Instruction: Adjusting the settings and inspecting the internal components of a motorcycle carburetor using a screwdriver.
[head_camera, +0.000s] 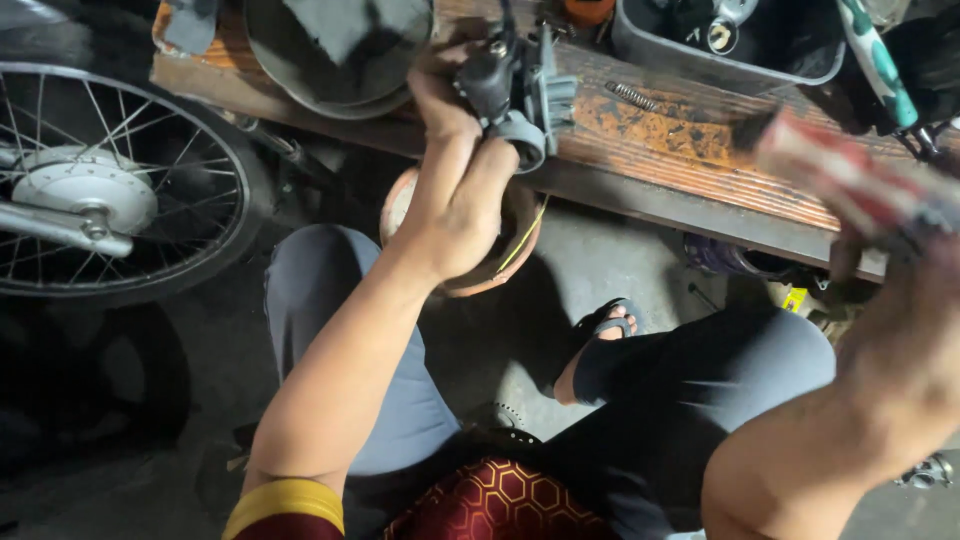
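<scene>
Left hand (455, 190): grip closed around a dark grey mechanical part (515, 85), a cast body with a round collar at its lower end. The fingers wrap its left side and the part is held at the near edge of the surface (690, 135), a rust-stained orange plank with a dark metal edge strip.

Right hand (895, 330): blurred at the right border of the view. Grip closed on the handle of a brush (850, 175) with a red and white body; its dark bristle end points toward the surface, apart from the mechanical part. Finger detail cannot be made out.

On the surface: a small coil spring (632, 96) lies just right of the part. Behind it stands a grey plastic bin (640, 40) holding dark items that cannot be told apart. A round dark pan (335, 55) sits at the left end.

Below the left hand: an orange-rimmed bowl (470, 275) on the concrete floor (600, 250), partly hidden by the wrist.

Left of view: a spoked wheel (105, 185) with a pale hub.

Foreground: the person's knees in grey trousers and one foot in a dark sandal (605, 325) on the floor.
</scene>
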